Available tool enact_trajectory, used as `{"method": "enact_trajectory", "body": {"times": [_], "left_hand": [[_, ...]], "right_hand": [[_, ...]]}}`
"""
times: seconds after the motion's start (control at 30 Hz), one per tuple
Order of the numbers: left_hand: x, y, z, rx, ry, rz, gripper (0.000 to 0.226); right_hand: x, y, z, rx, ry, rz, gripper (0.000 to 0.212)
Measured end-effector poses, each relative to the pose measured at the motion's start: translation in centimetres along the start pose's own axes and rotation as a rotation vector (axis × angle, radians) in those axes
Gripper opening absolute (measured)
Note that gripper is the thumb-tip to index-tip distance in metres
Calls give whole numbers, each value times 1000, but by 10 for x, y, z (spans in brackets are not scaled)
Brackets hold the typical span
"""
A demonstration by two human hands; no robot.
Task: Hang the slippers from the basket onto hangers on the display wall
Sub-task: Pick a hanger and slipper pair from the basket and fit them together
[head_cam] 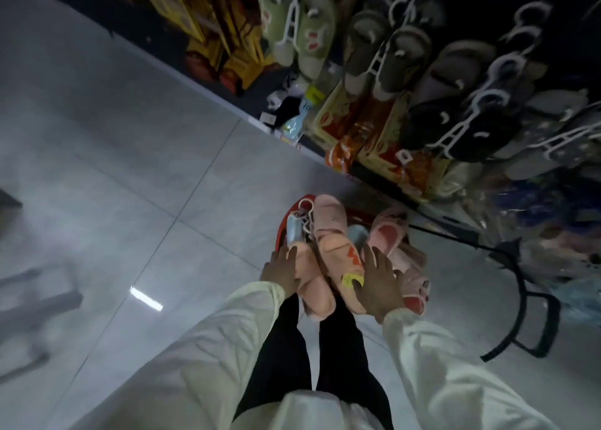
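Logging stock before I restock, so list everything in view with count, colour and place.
basket: one, red, on the floor ahead of the person
peach slippers: two, peach, pressed between both hands over the basket
pink slippers: several, pink, right side of the basket
hung slippers: many, green, grey and black, on white hangers, upper right
packets: many, yellow and red, below the hung slippers
floor: grey tiles, left
left hand: one, flat against the left peach slipper
right hand: one, flat against the right peach slipper
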State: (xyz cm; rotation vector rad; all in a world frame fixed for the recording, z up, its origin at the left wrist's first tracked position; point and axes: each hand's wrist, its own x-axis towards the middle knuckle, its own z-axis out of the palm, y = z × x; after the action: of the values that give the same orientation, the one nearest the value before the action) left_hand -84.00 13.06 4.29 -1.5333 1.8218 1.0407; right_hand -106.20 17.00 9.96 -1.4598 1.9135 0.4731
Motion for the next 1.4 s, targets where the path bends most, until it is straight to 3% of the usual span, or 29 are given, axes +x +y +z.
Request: {"method": "enact_trajectory", "body": {"times": [0.27,0.37,0.5,0.67,0.83,0.97,1.03,1.13,1.3,1.4], "left_hand": [[54,-12,62,-83,-44,-55,88],[73,-14,87,-101,-64,-48,87],[89,-5,112,-69,-86,-36,92],[101,7,119,31,-37,-56,103],[108,12,113,38,4,-55,95],[104,16,102,57,-26,2,106],[99,17,97,64,-13,13,111],[85,15,90,67,45,48,119],[61,7,85,43,35,85,94],[50,-7,88,-4,35,75,94]], "right_hand": [[68,-2,76,-51,-98,-102,84],[90,2,99,-119,-101,-174,89],[110,6,113,-148,-33,-237,80],[126,3,124,-269,-69,-315,80],[134,0,120,-280,-78,-314,69],[128,-6,113,-298,-97,-362,82],[121,-10,111,-321,-69,-370,85],[110,-18,112,-357,17,-387,73],[91,-37,119,-289,118,-451,62],[78,-52,128,-182,170,-512,63]]}}
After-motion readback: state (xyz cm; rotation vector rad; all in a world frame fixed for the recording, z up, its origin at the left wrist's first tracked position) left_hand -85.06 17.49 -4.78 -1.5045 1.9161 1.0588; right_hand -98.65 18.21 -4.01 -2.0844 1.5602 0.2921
